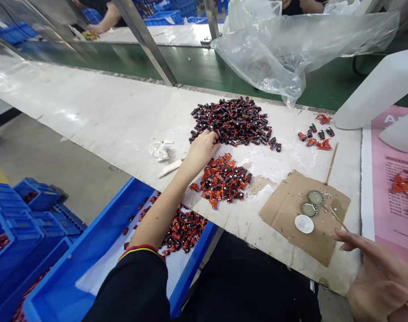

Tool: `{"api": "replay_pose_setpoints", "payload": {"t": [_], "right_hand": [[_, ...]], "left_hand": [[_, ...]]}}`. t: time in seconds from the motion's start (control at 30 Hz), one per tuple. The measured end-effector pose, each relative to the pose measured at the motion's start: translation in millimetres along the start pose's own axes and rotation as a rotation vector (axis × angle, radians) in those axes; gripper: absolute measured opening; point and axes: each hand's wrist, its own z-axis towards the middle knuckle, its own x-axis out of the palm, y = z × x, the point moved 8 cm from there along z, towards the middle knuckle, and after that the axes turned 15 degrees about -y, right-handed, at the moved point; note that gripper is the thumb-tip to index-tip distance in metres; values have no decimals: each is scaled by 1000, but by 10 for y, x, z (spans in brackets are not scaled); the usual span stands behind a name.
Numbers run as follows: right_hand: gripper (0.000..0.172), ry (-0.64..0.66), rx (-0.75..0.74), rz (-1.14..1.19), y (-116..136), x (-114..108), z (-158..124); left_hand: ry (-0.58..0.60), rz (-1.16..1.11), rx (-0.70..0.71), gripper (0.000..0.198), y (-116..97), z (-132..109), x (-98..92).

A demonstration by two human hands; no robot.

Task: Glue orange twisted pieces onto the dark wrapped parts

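Note:
My left hand (201, 150) reaches across the white table to the near edge of a big pile of small dark pieces (233, 120); its fingers are curled down into the pile, and what they grip is hidden. Just below that hand lies a smaller pile of orange-and-black pieces (223, 180). My right hand (378, 279) rests at the table's near right corner, fingers closed round a thin wooden stick (338, 219). The stick points toward a brown cardboard sheet (291, 210) bearing two bottle caps (311, 203) and a small white lid (304, 223).
A blue crate (90, 259) with more pieces stands under the table edge on my left; other blue crates (19, 223) are on the floor. A few loose pieces (316, 134), a second stick (331, 163), white bottles (378, 89), a plastic bag (291, 44), crumpled tissue (159, 150) and pink paper (391, 179).

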Motion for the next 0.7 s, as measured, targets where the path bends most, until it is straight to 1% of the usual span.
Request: {"api": "replay_pose_setpoints", "payload": {"t": [0.07,0.1,0.17,0.2,0.27,0.3,0.37,0.4,0.47,0.53,0.6,0.7], "right_hand": [[47,-67,33,31,21,-5,18],[45,-61,33,43,29,16,24],[44,-16,-34,47,58,72,31],[43,-18,-82,36,70,75,36],[43,-71,-156,-28,65,40,42],[41,-101,-155,-58,42,16,42],[32,-133,-97,-45,-6,-19,35],[26,-137,-51,-6,-26,-29,28],[18,-123,21,74,-30,-26,14],[20,-98,37,82,0,-7,6],[21,-55,13,51,34,33,4],[23,19,-34,20,50,97,0]], "left_hand": [[36,18,24,22,-17,-9,12],[55,23,39,25,-33,-17,13],[84,29,68,26,-70,-36,6],[91,30,80,25,-88,-49,-4],[96,34,96,23,-111,-92,-35],[85,33,96,22,-114,-123,-63],[17,-14,76,19,-115,-204,-163],[-40,-76,57,15,-120,-258,-234],[-143,-292,12,7,-162,-408,-375],[-160,-546,-5,19,-282,-597,-451],[-113,-746,35,28,-495,-793,-479],[-27,-904,191,21,-889,-1064,-478]]}}
